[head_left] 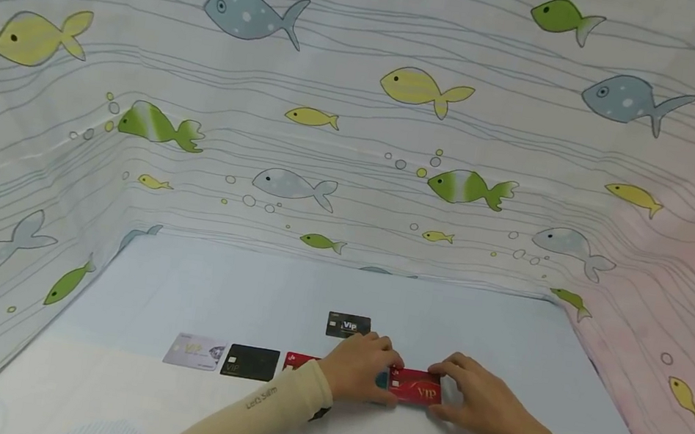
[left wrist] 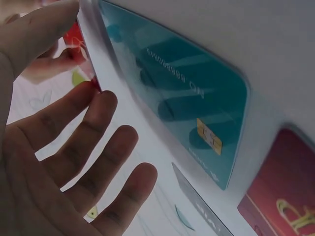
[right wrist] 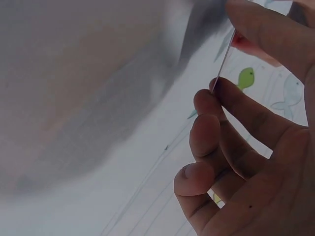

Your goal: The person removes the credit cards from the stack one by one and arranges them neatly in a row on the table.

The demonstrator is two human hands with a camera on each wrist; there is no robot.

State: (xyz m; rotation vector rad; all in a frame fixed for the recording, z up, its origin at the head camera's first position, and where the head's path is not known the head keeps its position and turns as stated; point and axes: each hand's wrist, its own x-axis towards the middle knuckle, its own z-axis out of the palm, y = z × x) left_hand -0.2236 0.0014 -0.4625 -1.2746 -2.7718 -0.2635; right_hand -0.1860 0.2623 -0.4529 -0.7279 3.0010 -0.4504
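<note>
A red VIP card [head_left: 415, 387] is held between both hands, slightly off the white table. My left hand [head_left: 360, 367] grips its left end, thumb at the near edge and index finger at the far edge. The right hand [head_left: 485, 401] holds the right end the same way; in the right wrist view the card [right wrist: 224, 64] shows as a thin edge between thumb and fingers. Under the left hand lies a teal card [left wrist: 182, 98] with a gold chip, mostly hidden in the head view. Beside it is another red card [head_left: 300, 361], partly covered by the left wrist.
Farther left in the row lie a black VIP card [head_left: 250, 363] and a pale silver VIP card [head_left: 195, 351]. Behind the left hand sits another black Vip card [head_left: 349, 322]. A fish-patterned cloth [head_left: 357, 151] encloses the table [head_left: 246, 277] at the back and sides.
</note>
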